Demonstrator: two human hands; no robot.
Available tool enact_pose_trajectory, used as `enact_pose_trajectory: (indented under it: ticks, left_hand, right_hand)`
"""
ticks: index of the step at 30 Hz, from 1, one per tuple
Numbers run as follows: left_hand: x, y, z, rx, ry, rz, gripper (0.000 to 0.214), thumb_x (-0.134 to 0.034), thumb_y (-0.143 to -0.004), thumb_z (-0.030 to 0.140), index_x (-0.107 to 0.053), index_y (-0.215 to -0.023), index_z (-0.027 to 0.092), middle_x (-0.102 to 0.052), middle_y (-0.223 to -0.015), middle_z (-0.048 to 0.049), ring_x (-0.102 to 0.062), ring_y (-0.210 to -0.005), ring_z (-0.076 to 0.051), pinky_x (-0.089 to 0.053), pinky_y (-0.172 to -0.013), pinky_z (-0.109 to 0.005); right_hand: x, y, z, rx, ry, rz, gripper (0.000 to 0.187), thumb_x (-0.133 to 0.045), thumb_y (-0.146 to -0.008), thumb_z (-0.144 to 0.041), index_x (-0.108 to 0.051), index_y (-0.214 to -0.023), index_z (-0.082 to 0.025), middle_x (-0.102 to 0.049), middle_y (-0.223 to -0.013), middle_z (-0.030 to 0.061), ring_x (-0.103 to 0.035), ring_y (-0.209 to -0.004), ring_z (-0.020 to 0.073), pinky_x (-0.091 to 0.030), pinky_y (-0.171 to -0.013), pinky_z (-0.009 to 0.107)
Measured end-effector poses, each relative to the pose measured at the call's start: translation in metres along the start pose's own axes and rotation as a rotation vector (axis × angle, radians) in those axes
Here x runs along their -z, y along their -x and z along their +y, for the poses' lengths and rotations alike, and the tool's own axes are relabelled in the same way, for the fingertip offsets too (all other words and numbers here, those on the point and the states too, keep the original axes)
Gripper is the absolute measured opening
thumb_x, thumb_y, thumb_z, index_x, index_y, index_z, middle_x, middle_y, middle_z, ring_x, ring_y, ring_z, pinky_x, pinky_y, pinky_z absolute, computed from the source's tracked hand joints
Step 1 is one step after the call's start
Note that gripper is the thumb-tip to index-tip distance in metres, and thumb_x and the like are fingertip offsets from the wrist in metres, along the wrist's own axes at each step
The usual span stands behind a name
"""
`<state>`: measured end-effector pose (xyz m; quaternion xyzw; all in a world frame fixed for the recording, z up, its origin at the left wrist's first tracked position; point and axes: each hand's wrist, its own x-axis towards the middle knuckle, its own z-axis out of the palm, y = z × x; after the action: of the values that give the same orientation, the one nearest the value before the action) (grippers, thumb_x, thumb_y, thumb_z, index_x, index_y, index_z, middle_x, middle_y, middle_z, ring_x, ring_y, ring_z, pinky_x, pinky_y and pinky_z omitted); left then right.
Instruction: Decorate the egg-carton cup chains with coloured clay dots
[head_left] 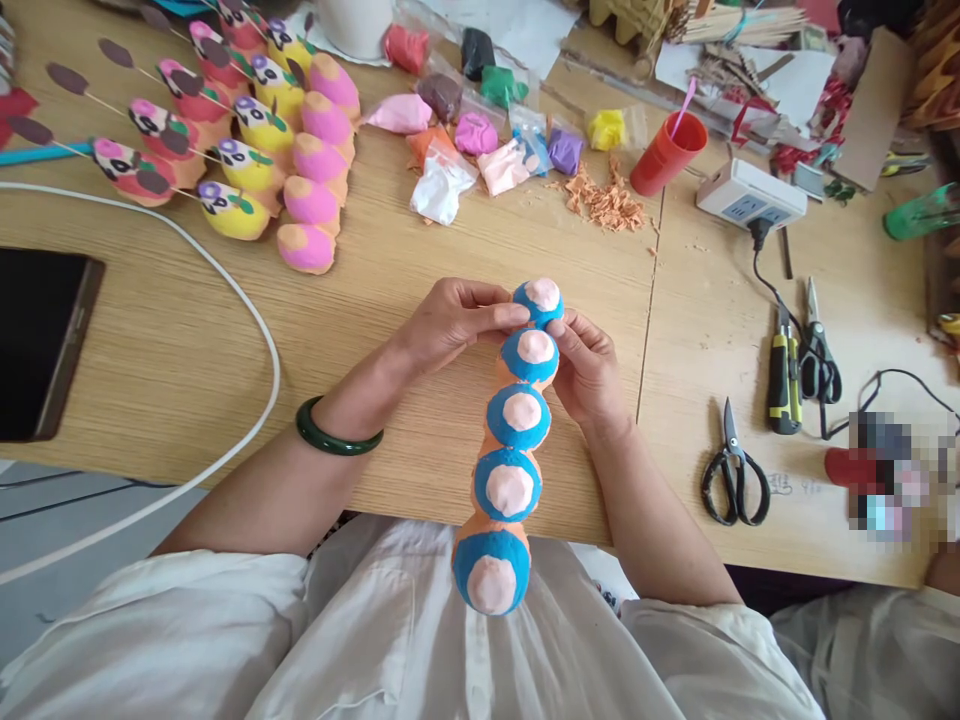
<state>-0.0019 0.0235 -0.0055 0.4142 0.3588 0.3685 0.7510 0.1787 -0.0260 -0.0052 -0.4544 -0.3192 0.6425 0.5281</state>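
Observation:
A row of several orange bumps capped with blue and pink clay (pixel 517 420) runs from the table's middle down over its front edge toward my lap. My left hand (pixel 450 325), with a green bangle on the wrist, pinches the farthest bump with closed fingers. From the right side my right hand (pixel 589 370) grips the far end of the same piece, thumb against the second bump.
Painted yellow, pink and red figures on sticks (pixel 247 150) lie at the back left. Bags of coloured clay (pixel 480 130), a red cup (pixel 664 155), a power strip (pixel 750 195), black scissors (pixel 731 475), a yellow-black tool (pixel 784 370), a dark phone (pixel 37 340) and a white cable (pixel 255 310) lie around.

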Motion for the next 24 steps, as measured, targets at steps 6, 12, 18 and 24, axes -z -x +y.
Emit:
enact_pose_trajectory:
  ticks: [6,12,18,24]
  left_hand:
    - [0.005,-0.001,0.002,0.01,-0.05,-0.037,0.031,-0.101,-0.067,0.045,-0.082,-0.072,0.021,-0.077,-0.079,-0.0022,-0.068,-0.077,-0.018,-0.056,-0.074,-0.033]
    - [0.014,-0.005,0.0,-0.032,-0.223,0.025,0.037,-0.101,-0.067,0.049,-0.078,-0.065,0.02,-0.071,-0.069,-0.0005,-0.062,-0.073,-0.017,-0.049,-0.072,-0.033]
    - [0.0,-0.002,0.0,-0.006,0.02,-0.031,0.048,-0.104,-0.06,0.062,-0.077,-0.067,0.022,-0.072,-0.071,-0.0004,-0.062,-0.069,-0.015,-0.051,-0.069,-0.03]
    - [-0.008,-0.001,-0.005,-0.113,-0.023,0.042,0.043,-0.104,-0.067,0.053,-0.078,-0.066,0.018,-0.074,-0.073,0.0001,-0.064,-0.075,-0.014,-0.054,-0.082,-0.029]
  right_hand:
    - [0.0,0.002,0.0,0.031,0.065,0.003,0.039,-0.098,-0.073,-0.056,-0.075,-0.075,-0.025,-0.069,-0.075,-0.0024,-0.059,-0.069,0.0136,-0.055,-0.068,0.031]
    - [0.0,0.002,0.005,0.017,0.05,-0.041,0.037,-0.099,-0.074,-0.055,-0.077,-0.077,-0.025,-0.07,-0.075,-0.0028,-0.058,-0.067,0.0128,-0.055,-0.069,0.031]
    - [0.003,-0.001,0.003,-0.078,-0.068,-0.059,0.041,-0.102,-0.065,-0.056,-0.079,-0.079,-0.026,-0.071,-0.073,-0.0034,-0.06,-0.065,0.0129,-0.055,-0.065,0.029]
    - [0.006,-0.004,0.005,-0.052,-0.077,-0.063,0.042,-0.093,-0.073,-0.063,-0.077,-0.084,-0.027,-0.071,-0.079,-0.0014,-0.061,-0.071,0.0157,-0.056,-0.068,0.031]
